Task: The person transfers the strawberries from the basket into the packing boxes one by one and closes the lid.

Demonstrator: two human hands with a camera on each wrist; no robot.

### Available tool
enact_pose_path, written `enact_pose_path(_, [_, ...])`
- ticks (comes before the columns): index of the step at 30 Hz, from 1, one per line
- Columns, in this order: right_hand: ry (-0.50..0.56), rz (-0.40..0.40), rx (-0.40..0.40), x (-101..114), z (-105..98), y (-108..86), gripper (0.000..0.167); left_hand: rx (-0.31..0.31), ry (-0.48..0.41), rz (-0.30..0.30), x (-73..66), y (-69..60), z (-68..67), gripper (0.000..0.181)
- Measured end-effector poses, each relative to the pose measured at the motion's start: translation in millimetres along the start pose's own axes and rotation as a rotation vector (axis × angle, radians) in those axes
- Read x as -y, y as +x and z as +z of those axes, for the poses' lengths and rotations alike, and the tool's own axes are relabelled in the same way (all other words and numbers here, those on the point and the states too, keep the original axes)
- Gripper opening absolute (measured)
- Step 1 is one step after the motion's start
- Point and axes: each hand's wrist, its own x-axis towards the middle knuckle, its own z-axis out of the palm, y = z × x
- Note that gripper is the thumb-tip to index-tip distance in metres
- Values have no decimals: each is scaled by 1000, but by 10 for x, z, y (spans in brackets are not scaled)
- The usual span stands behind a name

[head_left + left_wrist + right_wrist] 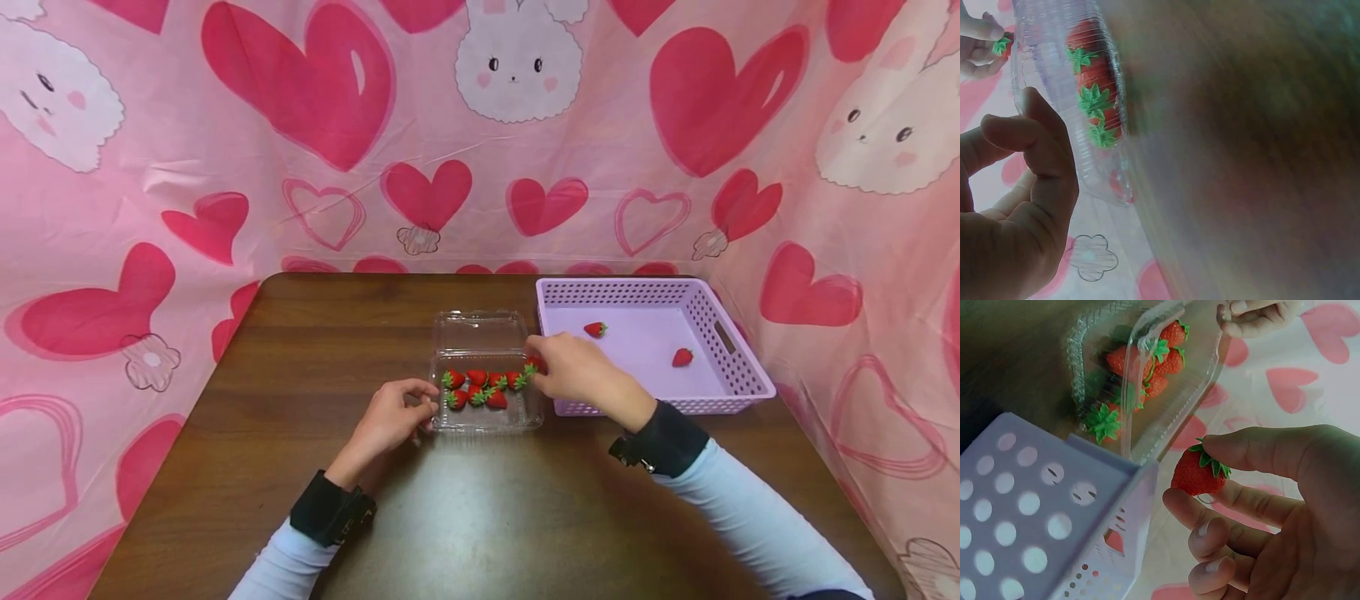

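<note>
A clear plastic clamshell box [487,421] stands on the table with its lid raised at the back. Several red strawberries [476,398] with green leaves lie inside it. At the box's left edge is my left hand [393,412], thumb and curled index finger pinching the rim. My right hand [577,371] holds one strawberry [1197,472] between thumb and fingertips, over the box's right side. The right wrist view shows this strawberry's leaves by the thumb. To the right stands a lilac basket [637,404] with two strawberries, one [596,330] further back and one [682,357] to the right.
The brown wooden table [315,333] carries the box and the basket, which stand close side by side. Behind and beside it hangs a pink cloth [480,150] with hearts and rabbits. The basket has perforated walls and a handle slot.
</note>
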Motion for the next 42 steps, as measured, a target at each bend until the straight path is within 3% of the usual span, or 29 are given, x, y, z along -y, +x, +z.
enact_pose_path(24, [-3, -7, 73, 100, 271, 32, 37, 4, -9, 10, -5, -8, 4, 19])
enact_pose_path(42, [-93, -44, 36, 174, 401, 63, 25, 5, -2, -3, 18, 18, 6, 19])
